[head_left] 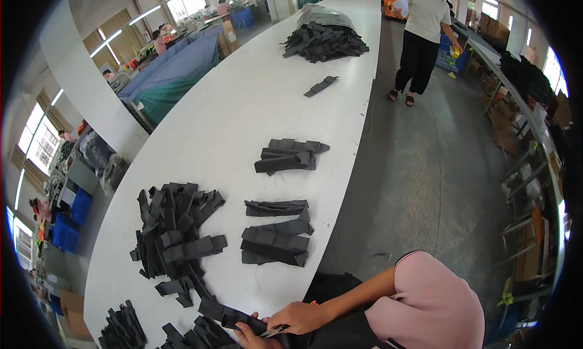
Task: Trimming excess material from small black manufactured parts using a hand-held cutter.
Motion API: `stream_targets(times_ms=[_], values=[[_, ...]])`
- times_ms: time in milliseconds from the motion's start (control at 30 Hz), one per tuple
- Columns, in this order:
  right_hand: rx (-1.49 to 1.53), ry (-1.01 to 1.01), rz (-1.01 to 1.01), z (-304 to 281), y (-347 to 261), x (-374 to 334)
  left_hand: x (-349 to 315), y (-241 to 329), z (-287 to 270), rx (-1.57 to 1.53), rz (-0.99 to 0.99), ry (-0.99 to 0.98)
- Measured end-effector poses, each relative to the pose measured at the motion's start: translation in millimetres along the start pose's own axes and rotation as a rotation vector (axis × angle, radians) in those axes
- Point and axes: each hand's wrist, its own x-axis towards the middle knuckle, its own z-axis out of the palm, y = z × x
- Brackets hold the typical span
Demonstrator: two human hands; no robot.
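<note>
At the near edge of the white table, my left hand (254, 338) is closed on a folded black fabric strip (234, 317), which sticks out to the upper left. My right hand (297, 318) is closed around small metal thread snips (274, 331), their blades lying close to the strip and my left fingers. A loose heap of black fabric strips (176, 227) lies beyond my left hand. To its right, several strips are laid flat in small stacks, a near stack (275, 242), a thin middle one (276, 208) and a farther one (288, 155).
More strips lie in a near-left bundle (123, 328) and a pile (197, 335) beside my left hand. Farther up the long table (200, 124) are a single strip (320, 86) and a big heap (326, 42) under clear plastic. A person (422, 39) stands in the right aisle.
</note>
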Motion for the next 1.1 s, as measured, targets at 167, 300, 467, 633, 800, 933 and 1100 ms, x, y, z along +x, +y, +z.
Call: stream_targets(times_ms=[167, 300, 467, 633, 800, 933, 1100], values=[[-0.056, -0.006, -0.021, -3, -6, 5, -3, 0, 3, 0.033, 0.039, 0.013], [-0.051, 0.083, -0.040, -1, 6, 4, 12, -16, -17, -0.024, -0.050, -0.044], [-0.080, 0.013, 0.029, -1, -6, 5, 6, -14, -16, -0.053, 0.006, -0.049], [-0.122, -0.059, 0.041, 7, 2, -2, -7, 16, 2, 0.016, -0.058, 0.035], [-0.021, 0.074, -0.066, 16, 1, -2, -12, 11, -6, 0.043, 0.015, 0.078], [-0.121, 0.062, -0.083, 17, -4, 2, -11, 9, -14, -0.081, 0.010, 0.089], [-0.184, 0.119, -0.023, -4, -11, 9, -4, 20, -14, -0.125, -0.038, 0.117]])
